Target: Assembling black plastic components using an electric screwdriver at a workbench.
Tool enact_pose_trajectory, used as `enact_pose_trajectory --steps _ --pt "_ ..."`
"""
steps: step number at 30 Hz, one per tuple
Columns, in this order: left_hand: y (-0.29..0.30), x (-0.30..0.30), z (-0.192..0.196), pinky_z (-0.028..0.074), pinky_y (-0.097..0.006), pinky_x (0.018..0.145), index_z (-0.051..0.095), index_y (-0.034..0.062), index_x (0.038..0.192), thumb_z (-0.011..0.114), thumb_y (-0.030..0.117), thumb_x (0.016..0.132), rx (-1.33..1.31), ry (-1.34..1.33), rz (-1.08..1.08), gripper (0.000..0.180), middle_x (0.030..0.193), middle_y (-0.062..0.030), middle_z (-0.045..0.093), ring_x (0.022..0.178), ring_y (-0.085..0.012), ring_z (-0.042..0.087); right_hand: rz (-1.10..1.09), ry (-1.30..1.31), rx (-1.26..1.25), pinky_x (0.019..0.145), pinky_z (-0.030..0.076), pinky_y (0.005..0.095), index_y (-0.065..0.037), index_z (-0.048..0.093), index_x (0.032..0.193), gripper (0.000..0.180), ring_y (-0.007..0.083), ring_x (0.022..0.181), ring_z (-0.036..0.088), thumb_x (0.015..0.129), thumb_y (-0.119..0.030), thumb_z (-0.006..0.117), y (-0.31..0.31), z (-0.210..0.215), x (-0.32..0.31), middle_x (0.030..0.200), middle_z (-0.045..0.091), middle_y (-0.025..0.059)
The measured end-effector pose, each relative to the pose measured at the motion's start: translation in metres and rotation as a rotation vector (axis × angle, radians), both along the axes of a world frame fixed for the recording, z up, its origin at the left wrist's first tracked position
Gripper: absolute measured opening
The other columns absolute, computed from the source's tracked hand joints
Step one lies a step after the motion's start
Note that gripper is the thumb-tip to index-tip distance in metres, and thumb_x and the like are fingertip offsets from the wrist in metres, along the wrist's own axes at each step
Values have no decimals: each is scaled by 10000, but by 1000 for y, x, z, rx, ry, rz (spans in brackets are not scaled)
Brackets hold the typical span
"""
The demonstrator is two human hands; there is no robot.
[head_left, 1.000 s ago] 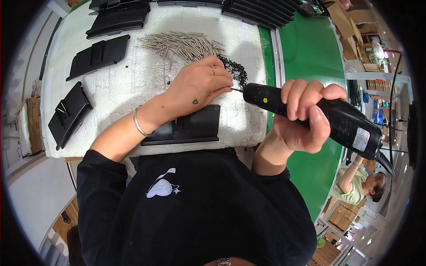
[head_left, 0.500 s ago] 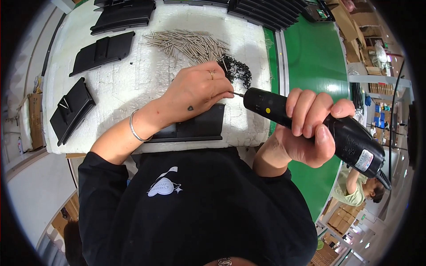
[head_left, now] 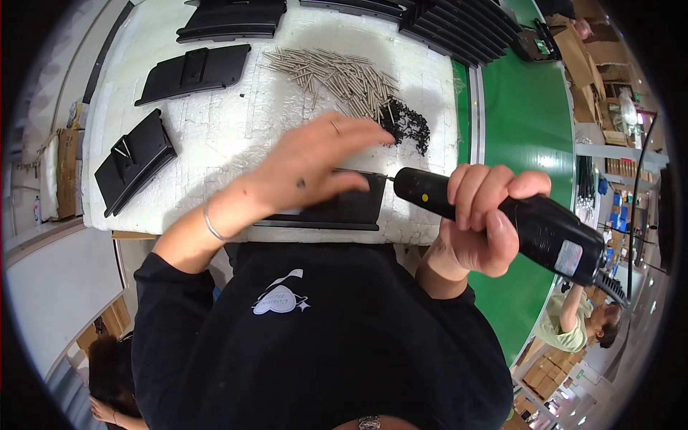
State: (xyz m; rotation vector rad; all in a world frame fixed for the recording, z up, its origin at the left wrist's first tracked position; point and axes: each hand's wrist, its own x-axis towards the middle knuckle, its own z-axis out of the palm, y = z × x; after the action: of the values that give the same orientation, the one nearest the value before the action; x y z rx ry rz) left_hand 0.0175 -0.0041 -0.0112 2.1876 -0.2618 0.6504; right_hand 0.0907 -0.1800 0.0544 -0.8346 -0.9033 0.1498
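Observation:
My right hand (head_left: 491,215) is wrapped round a black electric screwdriver (head_left: 530,233), its cord trailing from the back end. The screwdriver's bit points left, its tip by the right edge of a black plastic panel (head_left: 337,211) at the near edge of the white foam board. Over that panel hovers my left hand (head_left: 308,161), slightly blurred, fingers stretched out and thumb apart, with nothing visible in it. Its fingertips are close to a pile of small black screws (head_left: 412,127). Beyond them lies a heap of silvery metal pins (head_left: 333,75). My left hand covers part of the panel.
More black panels stand on the foam board (head_left: 208,132): one at the left (head_left: 136,161), one behind it (head_left: 193,72), and a stack (head_left: 459,29) at the far right. A green table surface (head_left: 509,136) runs along the right. Another person (head_left: 573,322) is at far right.
My left hand has gone from pinching near the bit to spread fingers. The screwdriver has tipped lower, its bit now at the panel's edge. The whole view has shifted slightly.

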Motion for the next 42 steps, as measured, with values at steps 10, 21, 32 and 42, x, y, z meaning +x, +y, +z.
enact_pose_trajectory --steps 10,21,32,42 --pt "64 29 -23 511 -399 662 673 31 743 707 181 719 262 475 329 155 711 -142 648 731 -308 642 -60 64 14 511 375 286 -45 402 1092 343 128 468 420 780 -38 545 -7 1 0 597 449 39" --pt "37 -15 -3 517 -324 627 669 14 827 655 61 791 -142 419 55 61 724 -148 655 717 -295 655 -16 70 2 515 381 290 -47 408 1090 347 131 476 437 778 -30 560 -3 0 -5 602 466 37" --pt "11 -48 -17 486 -311 567 648 68 797 750 60 697 123 52 140 143 716 -17 597 703 -207 587 105 126 -129 566 425 305 -57 394 1032 334 142 539 472 780 4 604 15 -4 -14 659 509 60" --pt "8 -50 -21 498 -308 601 655 63 787 760 32 665 69 81 165 164 763 -20 606 758 -215 587 134 88 -155 574 433 307 -56 389 1037 341 149 560 487 780 16 602 21 -5 -12 679 518 72"
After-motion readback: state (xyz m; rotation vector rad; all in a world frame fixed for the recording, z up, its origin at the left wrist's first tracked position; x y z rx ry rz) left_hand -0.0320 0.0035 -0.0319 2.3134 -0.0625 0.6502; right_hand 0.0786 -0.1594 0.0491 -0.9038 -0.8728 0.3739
